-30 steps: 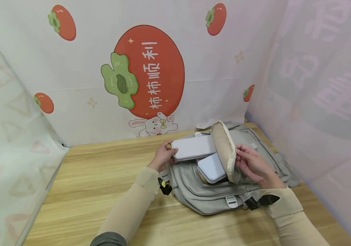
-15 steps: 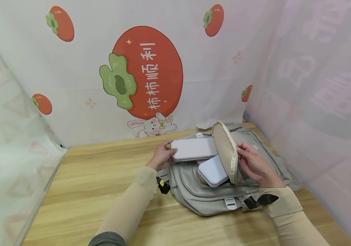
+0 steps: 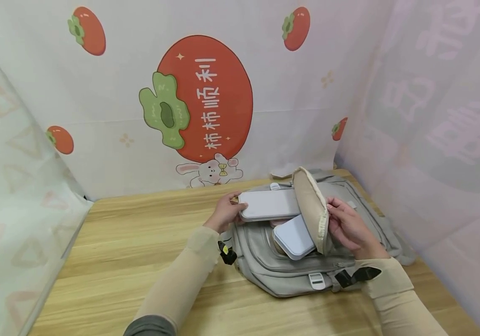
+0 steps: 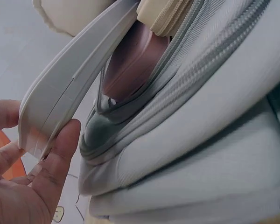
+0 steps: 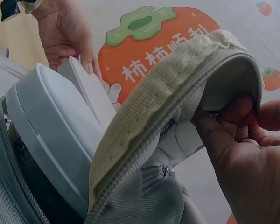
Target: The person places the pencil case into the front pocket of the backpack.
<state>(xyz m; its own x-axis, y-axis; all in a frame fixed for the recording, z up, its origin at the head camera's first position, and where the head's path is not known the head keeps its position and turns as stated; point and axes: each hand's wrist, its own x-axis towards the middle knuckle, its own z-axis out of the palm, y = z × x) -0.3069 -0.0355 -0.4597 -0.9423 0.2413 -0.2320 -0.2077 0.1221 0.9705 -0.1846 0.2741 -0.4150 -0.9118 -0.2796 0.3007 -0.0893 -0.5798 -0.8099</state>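
A grey backpack lies flat with its front pocket unzipped. My left hand grips the near end of a long white case, thumb on top and fingers beneath; the case's other end is hidden behind the pocket flap. With fingertips and thumb my right hand pinches the edge of that beige-lined flap, which stands lifted. Below the long case, a pale blue case sticks out of the pocket. Inside, the left wrist view shows a dusky pink item and a beige zipped thing.
The backpack rests on a wooden table, near its right side. A printed cloth hangs behind the table, with more cloth along both sides. White strap buckles and loose straps lie around the bag.
My left hand and the long case have shifted slightly right. The flap in my right hand has moved a little right too, and the pale blue case sits slightly lower in view.
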